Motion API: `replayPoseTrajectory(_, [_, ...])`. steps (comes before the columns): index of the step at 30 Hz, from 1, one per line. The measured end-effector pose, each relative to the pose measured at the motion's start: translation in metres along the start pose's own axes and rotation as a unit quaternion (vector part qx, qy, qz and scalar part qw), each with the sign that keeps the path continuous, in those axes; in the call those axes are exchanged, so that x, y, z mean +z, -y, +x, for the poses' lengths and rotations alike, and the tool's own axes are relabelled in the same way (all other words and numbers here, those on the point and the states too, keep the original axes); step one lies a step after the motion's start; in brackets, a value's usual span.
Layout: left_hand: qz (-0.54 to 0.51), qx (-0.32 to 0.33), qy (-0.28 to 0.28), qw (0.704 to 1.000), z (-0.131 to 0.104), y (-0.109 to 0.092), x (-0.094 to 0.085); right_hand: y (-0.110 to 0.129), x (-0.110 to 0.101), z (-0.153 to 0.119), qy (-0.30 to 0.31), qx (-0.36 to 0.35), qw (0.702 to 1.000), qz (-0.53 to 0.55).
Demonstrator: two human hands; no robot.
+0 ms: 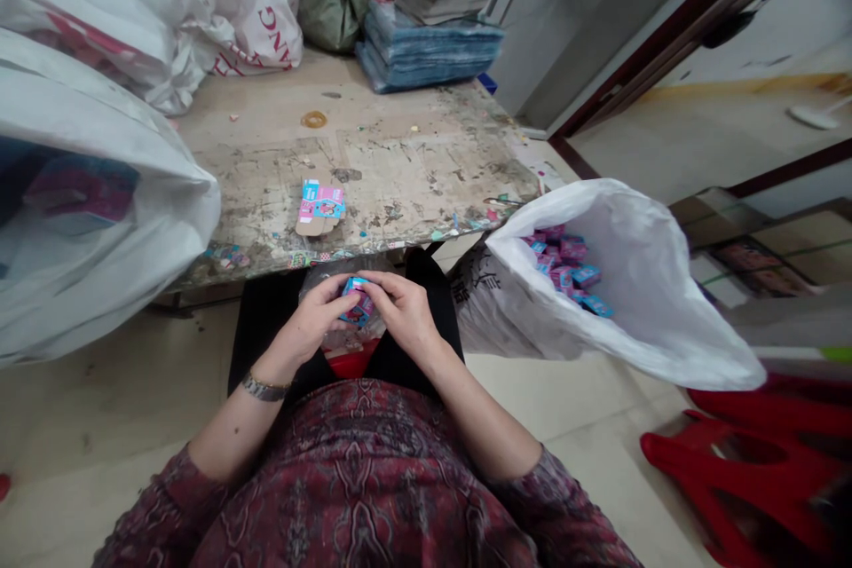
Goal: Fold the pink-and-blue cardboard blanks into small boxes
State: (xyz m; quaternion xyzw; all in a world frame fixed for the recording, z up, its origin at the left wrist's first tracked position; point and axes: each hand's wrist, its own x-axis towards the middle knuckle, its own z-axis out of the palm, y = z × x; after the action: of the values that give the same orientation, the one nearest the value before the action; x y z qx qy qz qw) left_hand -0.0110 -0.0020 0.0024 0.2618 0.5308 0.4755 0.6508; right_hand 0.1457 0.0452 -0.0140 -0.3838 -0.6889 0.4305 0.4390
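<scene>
Over my lap, a small pink and blue printed box is held between both hands. My left hand, with a watch at the wrist, has its fingers closed on the box's left side. My right hand grips it from the right, fingers and thumb near its upper end. Parts of the box are hidden behind the fingers. Just beyond, a flat unfolded carton in the same pink and blue print lies near the front edge of the worn table.
To the right stands an open white sack with several small pink and blue boxes inside. Another large white sack bulges at the left. A blue stack and yellow rubber bands lie on the table. Red stools stand lower right.
</scene>
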Motion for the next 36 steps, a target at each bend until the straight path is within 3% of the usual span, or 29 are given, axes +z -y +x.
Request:
replayPoseTrajectory(7, [-0.001,-0.009,0.02,1.0,0.001,-0.001,0.003,0.002,-0.001,-0.001,-0.019,-0.022,0.998,-0.059])
replayPoseTrajectory(17, [-0.01,-0.015,0.013,1.0,0.001,-0.005,-0.003,0.001,-0.007,-0.002,0.078,-0.101,0.987,-0.1])
replayPoseTrajectory(21, [0.023,-0.009,0.024,0.999,0.0,-0.004,-0.004,0.0,-0.005,-0.005,0.065,-0.099,0.988,-0.102])
replayPoseTrajectory(24, [0.111,0.017,0.025,0.993,0.002,-0.003,-0.006,-0.002,-0.001,-0.008,0.031,-0.1,0.991,-0.085])
replayPoseTrajectory(29, [0.263,0.136,0.029,0.955,0.007,0.003,-0.013,-0.004,0.002,-0.011,0.002,-0.09,0.993,-0.078])
replayPoseTrajectory(36, [0.24,0.147,0.01,0.959,0.007,0.005,-0.01,-0.003,-0.004,-0.002,0.025,-0.093,0.994,-0.05])
